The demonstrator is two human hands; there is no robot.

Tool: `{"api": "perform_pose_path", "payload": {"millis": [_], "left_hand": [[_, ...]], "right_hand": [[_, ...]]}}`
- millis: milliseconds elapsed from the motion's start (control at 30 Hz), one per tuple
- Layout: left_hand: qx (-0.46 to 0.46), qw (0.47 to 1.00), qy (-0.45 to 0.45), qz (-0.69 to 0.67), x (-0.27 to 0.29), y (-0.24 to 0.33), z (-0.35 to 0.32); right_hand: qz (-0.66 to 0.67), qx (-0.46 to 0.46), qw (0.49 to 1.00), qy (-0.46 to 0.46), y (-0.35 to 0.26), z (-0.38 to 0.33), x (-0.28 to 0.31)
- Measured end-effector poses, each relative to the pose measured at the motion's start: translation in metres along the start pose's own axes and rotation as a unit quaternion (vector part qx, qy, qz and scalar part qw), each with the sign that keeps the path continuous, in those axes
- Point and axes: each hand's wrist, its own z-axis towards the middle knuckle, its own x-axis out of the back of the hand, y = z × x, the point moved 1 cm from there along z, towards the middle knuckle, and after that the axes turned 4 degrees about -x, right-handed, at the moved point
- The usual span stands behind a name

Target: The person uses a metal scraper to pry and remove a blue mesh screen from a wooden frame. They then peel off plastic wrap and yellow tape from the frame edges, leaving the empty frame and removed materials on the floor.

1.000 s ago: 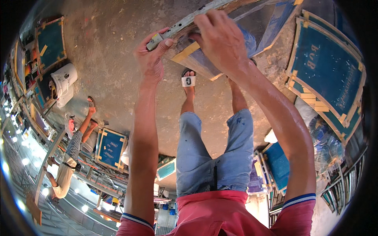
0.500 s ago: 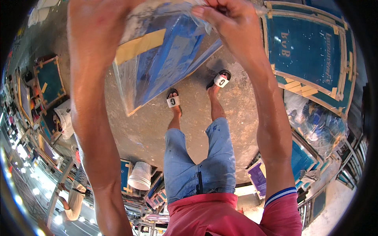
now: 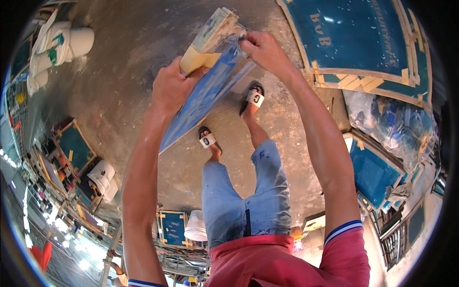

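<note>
Blue screen frame point(image 3: 210, 91) held tilted, long axis running upper right to lower left; left hand point(image 3: 174, 88) clamped mid-edge, right hand point(image 3: 263, 48) pinching top corner, both touching

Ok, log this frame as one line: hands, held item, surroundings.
left hand: grips taped frame edge | right hand: pinches plastic wrap at top | blue screen frame: held tilted above concrete floor | more frames leaning nearby

A framed screen point(image 3: 210, 81) is sitting between both hands, above the sandalled feet point(image 3: 229, 119). Another framed screen point(image 3: 354, 43) is lying far right; white buckets point(image 3: 57, 48) are standing far left.
</note>
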Motion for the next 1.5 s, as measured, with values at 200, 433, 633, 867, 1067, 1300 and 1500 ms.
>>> {"api": "perform_pose_path", "payload": {"millis": [200,433,633,867,1067,1300,1500], "left_hand": [[0.005,0.987,-0.06,0.152,-0.041,0.018,0.04],[0.021,0.97,-0.044,0.24,-0.075,-0.071,0.056],[0.01,0.97,-0.057,0.235,-0.065,-0.089,0.083],[0.031,0.98,-0.081,0.181,-0.052,-0.105,0.104],[0.013,0.973,-0.112,0.201,-0.05,-0.114,0.128],[0.021,0.983,-0.139,0.12,-0.044,-0.131,0.143],[0.039,0.99,-0.105,0.09,-0.043,-0.119,0.14]], "right_hand": [[0.057,-0.152,0.986,-0.039,0.058,0.017,0.003],[0.066,-0.158,0.985,-0.026,0.129,0.025,-0.098],[0.06,-0.219,0.971,-0.071,0.12,0.053,-0.108],[-0.047,-0.067,0.992,-0.096,0.105,0.072,-0.11],[-0.001,-0.047,0.994,-0.097,0.085,0.071,-0.106],[-0.069,0.035,0.995,-0.057,0.072,0.056,-0.12],[0.289,-0.108,0.948,0.073,0.089,0.072,-0.123]]}}
